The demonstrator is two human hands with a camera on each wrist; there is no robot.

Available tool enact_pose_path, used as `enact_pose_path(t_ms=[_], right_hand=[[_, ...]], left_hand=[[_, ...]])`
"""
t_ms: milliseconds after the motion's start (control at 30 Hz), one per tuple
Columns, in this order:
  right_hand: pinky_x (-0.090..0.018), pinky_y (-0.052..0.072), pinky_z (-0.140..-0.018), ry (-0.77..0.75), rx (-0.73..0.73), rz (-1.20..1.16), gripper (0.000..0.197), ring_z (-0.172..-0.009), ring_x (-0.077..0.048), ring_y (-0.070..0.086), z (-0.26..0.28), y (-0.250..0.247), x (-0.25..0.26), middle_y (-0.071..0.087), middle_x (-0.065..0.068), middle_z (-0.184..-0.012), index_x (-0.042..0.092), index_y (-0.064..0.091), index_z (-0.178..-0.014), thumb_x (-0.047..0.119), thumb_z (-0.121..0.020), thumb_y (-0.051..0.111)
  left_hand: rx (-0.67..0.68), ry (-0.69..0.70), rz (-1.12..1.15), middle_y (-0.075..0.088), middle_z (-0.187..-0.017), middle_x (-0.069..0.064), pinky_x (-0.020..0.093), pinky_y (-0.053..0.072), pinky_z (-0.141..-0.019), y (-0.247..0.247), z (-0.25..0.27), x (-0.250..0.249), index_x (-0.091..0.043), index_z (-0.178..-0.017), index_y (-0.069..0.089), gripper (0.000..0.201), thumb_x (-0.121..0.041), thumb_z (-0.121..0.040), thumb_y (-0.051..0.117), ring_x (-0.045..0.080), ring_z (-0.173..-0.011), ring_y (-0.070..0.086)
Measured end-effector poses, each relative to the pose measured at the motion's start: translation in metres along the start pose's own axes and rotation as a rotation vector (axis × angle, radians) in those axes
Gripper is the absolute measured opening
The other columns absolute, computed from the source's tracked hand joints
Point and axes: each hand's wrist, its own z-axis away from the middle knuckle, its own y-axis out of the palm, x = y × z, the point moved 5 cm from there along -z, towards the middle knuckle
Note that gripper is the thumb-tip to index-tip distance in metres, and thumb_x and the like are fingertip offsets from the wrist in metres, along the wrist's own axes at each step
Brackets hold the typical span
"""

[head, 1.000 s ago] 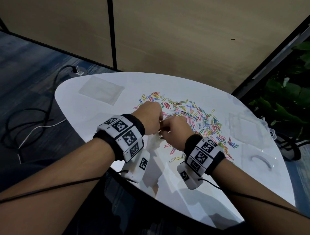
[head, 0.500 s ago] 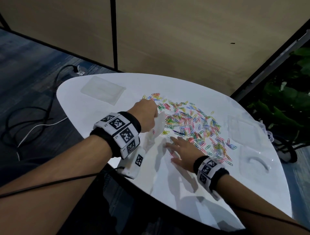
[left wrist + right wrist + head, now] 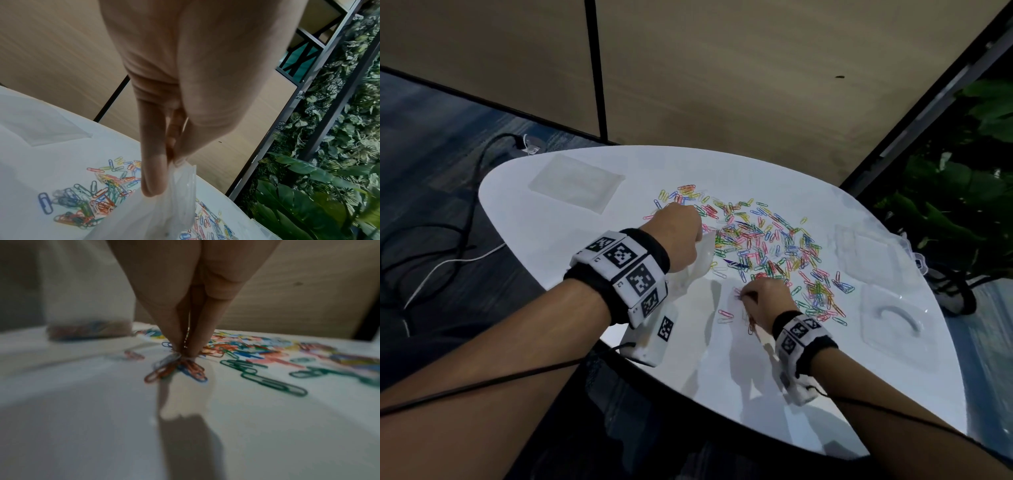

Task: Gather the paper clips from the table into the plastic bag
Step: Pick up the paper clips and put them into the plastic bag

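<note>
Paper clips (image 3: 767,246) in mixed colours lie scattered across the middle and right of the white table (image 3: 739,370), with the densest patch toward the far side and a loose trail running to the right. The table is glossy, with a rounded outline; its near edge curves in front of the person and its left end narrows to a point. A flat clear sheet (image 3: 577,183) lies at the far left of the top. Two clear lids or trays (image 3: 893,318) rest near the right edge.

The left hand (image 3: 678,240) pinches the rim of the plastic bag (image 3: 700,263) between thumb and fingertips (image 3: 153,183); the bag hangs down to the table just beside the left border of the clip pile. The right hand (image 3: 763,301) is at the near border of the pile, fingers (image 3: 174,331) drawn together and gripping a small bunch of clips (image 3: 176,368) against the tabletop. A few single clips (image 3: 725,316) lie apart, left of this hand.

The near half of the table shows bare surface. Beige partition panels (image 3: 722,75) stand behind the table. Dark carpet with cables (image 3: 431,246) lies to the left. Green foliage (image 3: 962,192) and a dark metal frame (image 3: 935,92) stand to the right.
</note>
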Motion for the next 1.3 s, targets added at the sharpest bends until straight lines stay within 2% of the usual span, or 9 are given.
enact_pose_path(t_ms=[100, 200, 367, 533, 767, 900, 1000, 1167, 1300], right_hand=[[-0.022, 0.051, -0.08, 0.312, -0.035, -0.293, 0.007, -0.077, -0.013, 0.066, -0.005, -0.014, -0.028, 0.074, 0.002, -0.081, 0.015, 0.079, -0.087, 0.017, -0.083, 0.073], [-0.035, 0.058, -0.087, 0.512, -0.034, -0.769, 0.005, -0.082, -0.02, 0.073, -0.007, -0.025, -0.041, 0.077, -0.005, -0.085, 0.015, 0.078, -0.083, 0.015, -0.078, 0.079], [-0.022, 0.058, -0.076, 0.41, -0.029, -1.595, 0.026, -0.092, -0.022, 0.072, -0.01, -0.063, 0.014, 0.072, -0.019, -0.106, -0.009, 0.066, -0.109, -0.001, -0.084, 0.068], [-0.018, 0.057, -0.078, 0.311, 0.102, -1.811, 0.011, -0.083, -0.012, 0.073, -0.003, -0.064, 0.067, 0.074, -0.008, -0.087, -0.004, 0.065, -0.097, -0.003, -0.093, 0.055], [-0.025, 0.055, -0.08, 0.033, 0.019, -0.751, 0.031, -0.095, -0.011, 0.071, -0.003, -0.065, 0.068, 0.074, 0.003, -0.108, 0.024, 0.074, -0.11, 0.008, -0.085, 0.064], [-0.027, 0.06, -0.079, -0.103, -0.215, -0.734, 0.029, -0.086, -0.01, 0.072, 0.007, -0.096, 0.056, 0.075, 0.0, -0.096, 0.014, 0.077, -0.095, -0.003, -0.089, 0.054], [-0.037, 0.054, -0.096, -0.297, -0.105, -0.252, 0.032, -0.108, -0.016, 0.065, 0.023, -0.077, 0.047, 0.069, 0.0, -0.121, 0.018, 0.073, -0.11, 0.001, -0.092, 0.053], [-0.05, 0.027, -0.117, -0.61, 0.305, 0.361, 0.084, -0.148, -0.034, 0.016, 0.063, 0.034, 0.014, 0.008, -0.008, -0.163, 0.022, 0.017, -0.154, 0.002, -0.085, 0.06], [-0.049, 0.007, -0.119, -0.533, 0.278, 0.507, 0.107, -0.149, -0.029, -0.008, 0.057, 0.049, -0.02, -0.014, -0.003, -0.163, 0.027, -0.012, -0.153, -0.009, -0.074, 0.051]], left_hand=[[0.005, -0.004, 0.0, 0.056, -0.091, 0.007, 0.027, 0.052, -0.076, -0.002, 0.0, -0.002, -0.022, -0.088, 0.056, 0.025, 0.002, -0.091, 0.054, 0.027, -0.082, 0.065], [0.003, -0.004, 0.0, 0.051, -0.088, 0.005, 0.025, 0.049, -0.072, 0.0, -0.003, -0.004, -0.021, -0.084, 0.05, 0.025, 0.003, -0.09, 0.054, 0.024, -0.077, 0.054], [0.017, -0.02, 0.03, 0.058, -0.084, 0.007, 0.033, 0.057, -0.086, 0.0, -0.006, -0.013, -0.019, -0.083, 0.052, 0.023, 0.003, -0.089, 0.052, 0.026, -0.081, 0.064], [0.02, -0.029, 0.09, 0.07, -0.078, 0.015, 0.04, 0.06, -0.083, 0.0, -0.006, -0.024, -0.008, -0.07, 0.064, 0.024, 0.003, -0.088, 0.051, 0.031, -0.087, 0.073], [0.021, -0.048, 0.151, 0.071, -0.089, 0.012, 0.038, 0.06, -0.086, 0.004, -0.008, -0.027, -0.007, -0.095, 0.076, 0.021, 0.003, -0.088, 0.059, 0.029, -0.091, 0.072], [0.002, -0.059, 0.154, 0.075, -0.091, 0.016, 0.04, 0.061, -0.084, 0.003, -0.011, -0.023, -0.001, -0.093, 0.077, 0.024, 0.007, -0.086, 0.056, 0.029, -0.09, 0.073], [0.004, -0.068, 0.164, 0.074, -0.096, 0.015, 0.039, 0.061, -0.086, 0.001, -0.01, -0.018, 0.0, -0.096, 0.077, 0.024, 0.008, -0.086, 0.057, 0.03, -0.092, 0.073], [-0.012, -0.068, 0.156, 0.074, -0.096, 0.018, 0.04, 0.061, -0.084, -0.001, -0.012, -0.014, 0.003, -0.095, 0.077, 0.024, 0.008, -0.085, 0.055, 0.031, -0.091, 0.073], [0.0, -0.058, 0.108, 0.075, -0.097, 0.016, 0.035, 0.061, -0.081, 0.001, -0.013, -0.019, -0.001, -0.091, 0.077, 0.018, 0.006, -0.082, 0.062, 0.03, -0.092, 0.072]])
